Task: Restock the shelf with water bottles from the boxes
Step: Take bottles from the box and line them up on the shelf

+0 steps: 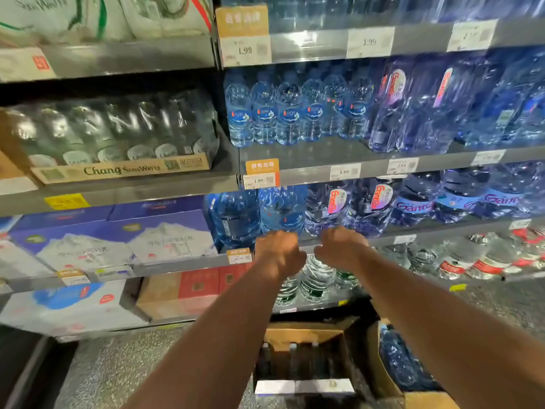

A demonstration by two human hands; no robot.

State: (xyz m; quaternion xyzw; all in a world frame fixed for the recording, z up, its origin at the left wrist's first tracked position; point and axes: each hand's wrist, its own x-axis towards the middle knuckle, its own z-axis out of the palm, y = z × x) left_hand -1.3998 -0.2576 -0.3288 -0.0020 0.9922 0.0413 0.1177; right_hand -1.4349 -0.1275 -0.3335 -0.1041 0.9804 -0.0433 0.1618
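Head view: bottle stands upright by left hand.

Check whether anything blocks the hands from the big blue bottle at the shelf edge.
Nothing visible does. The left hand sits at the base of the blue bottle, the right hand beside it at the shelf lip; fingers are hidden.

Large bottles sit on the lower shelf; small bottles on the upper shelf. Soda case left of those. On the floor below: centre box, right box beside it, bottles in both.
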